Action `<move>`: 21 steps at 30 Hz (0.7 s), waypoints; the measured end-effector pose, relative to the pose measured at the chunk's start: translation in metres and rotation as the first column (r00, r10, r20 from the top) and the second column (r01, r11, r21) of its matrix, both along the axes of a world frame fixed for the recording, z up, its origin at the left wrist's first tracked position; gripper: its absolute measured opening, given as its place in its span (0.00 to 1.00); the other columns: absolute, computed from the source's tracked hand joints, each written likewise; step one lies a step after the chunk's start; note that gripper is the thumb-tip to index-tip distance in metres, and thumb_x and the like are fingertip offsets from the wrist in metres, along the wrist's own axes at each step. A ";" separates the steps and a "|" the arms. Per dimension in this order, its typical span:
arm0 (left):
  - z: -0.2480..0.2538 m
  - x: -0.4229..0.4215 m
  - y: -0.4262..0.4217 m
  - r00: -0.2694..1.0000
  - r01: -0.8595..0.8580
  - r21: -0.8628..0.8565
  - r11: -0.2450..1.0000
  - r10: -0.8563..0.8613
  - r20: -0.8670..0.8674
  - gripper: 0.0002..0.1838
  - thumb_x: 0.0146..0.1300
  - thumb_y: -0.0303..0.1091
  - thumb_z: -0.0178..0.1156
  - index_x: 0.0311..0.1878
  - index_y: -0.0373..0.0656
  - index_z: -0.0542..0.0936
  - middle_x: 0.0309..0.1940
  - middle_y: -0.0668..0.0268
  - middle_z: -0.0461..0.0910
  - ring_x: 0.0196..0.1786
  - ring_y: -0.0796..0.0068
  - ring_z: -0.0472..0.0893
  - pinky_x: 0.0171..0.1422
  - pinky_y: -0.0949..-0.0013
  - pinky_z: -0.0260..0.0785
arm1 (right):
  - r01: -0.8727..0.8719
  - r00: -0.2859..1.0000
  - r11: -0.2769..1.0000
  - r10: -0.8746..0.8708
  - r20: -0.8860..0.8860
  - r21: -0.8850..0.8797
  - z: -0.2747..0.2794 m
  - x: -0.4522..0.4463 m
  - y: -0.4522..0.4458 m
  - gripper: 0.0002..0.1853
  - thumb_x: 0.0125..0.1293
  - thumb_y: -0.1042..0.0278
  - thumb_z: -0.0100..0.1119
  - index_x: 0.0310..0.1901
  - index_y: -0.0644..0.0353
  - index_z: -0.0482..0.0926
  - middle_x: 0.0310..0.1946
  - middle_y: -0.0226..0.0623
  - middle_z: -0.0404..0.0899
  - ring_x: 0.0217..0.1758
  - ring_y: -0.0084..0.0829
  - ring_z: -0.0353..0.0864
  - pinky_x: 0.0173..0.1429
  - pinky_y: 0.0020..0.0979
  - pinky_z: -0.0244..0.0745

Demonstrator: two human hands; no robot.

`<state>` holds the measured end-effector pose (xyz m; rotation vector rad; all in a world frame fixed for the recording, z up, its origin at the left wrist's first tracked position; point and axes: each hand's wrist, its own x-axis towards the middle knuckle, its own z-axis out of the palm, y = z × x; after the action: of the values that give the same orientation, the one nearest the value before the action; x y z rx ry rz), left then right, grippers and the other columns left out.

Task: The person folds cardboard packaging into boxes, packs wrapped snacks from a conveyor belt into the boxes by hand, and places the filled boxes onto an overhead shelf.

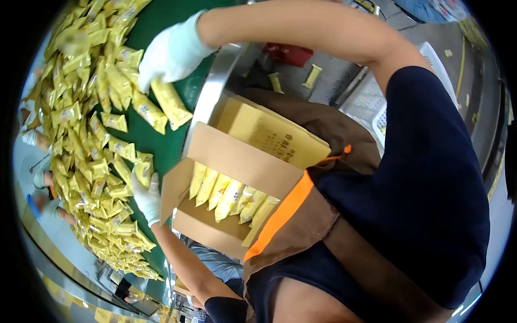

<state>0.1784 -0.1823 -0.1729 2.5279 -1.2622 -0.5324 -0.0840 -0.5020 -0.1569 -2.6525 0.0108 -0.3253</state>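
My right hand (173, 54), in a white knit glove, reaches over the green belt at the top. Its fingers are closed on the ends of two yellow snack packets (170, 103); the fingertips are partly hidden. Lower down, my left hand (146, 198), gloved too, pinches another yellow snack packet (143, 169) at the edge of the pile. An open cardboard box (245, 156) stands between my arms, against my apron. Inside it lies a row of yellow packets (219, 189), side by side.
A big heap of packets (81, 140) covers the green belt (156, 27), bordered by a metal edge (215, 81). A flattened printed carton (269, 129) lies beside the box. A white plastic crate (371, 105) and loose packets (312, 76) are on the floor. Other people's gloved hands show across the belt.
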 end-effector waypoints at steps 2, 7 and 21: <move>0.002 -0.003 -0.004 0.988 0.027 0.027 0.999 -0.030 0.151 0.36 0.58 0.36 0.70 0.70 0.40 0.68 0.59 0.55 0.79 0.61 0.62 0.78 0.64 0.62 0.70 | -0.152 0.953 0.918 0.234 0.192 -0.367 -0.046 0.059 -0.008 0.24 0.64 0.68 0.54 0.63 0.46 0.74 0.60 0.34 0.76 0.63 0.40 0.74 0.60 0.39 0.73; 0.015 -0.005 0.007 0.953 0.028 0.097 0.995 -0.056 0.297 0.34 0.57 0.43 0.70 0.67 0.50 0.71 0.58 0.55 0.79 0.56 0.50 0.80 0.60 0.56 0.73 | -0.092 0.991 0.908 0.123 0.050 -0.409 -0.039 0.080 0.001 0.19 0.62 0.61 0.55 0.55 0.45 0.79 0.53 0.28 0.77 0.62 0.36 0.71 0.62 0.42 0.70; 0.018 -0.006 0.040 0.966 0.077 0.098 0.992 -0.099 0.238 0.36 0.62 0.55 0.62 0.70 0.48 0.68 0.52 0.55 0.77 0.54 0.50 0.78 0.57 0.54 0.73 | -0.238 0.969 0.923 0.201 -0.146 -0.302 0.023 0.032 0.041 0.20 0.48 0.71 0.65 0.46 0.53 0.76 0.37 0.33 0.80 0.46 0.36 0.79 0.54 0.39 0.71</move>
<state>0.1728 -0.1425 -0.1553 2.6851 -1.4713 -0.3094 -0.0522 -0.4614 -0.1341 -2.9506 -0.3292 -0.1085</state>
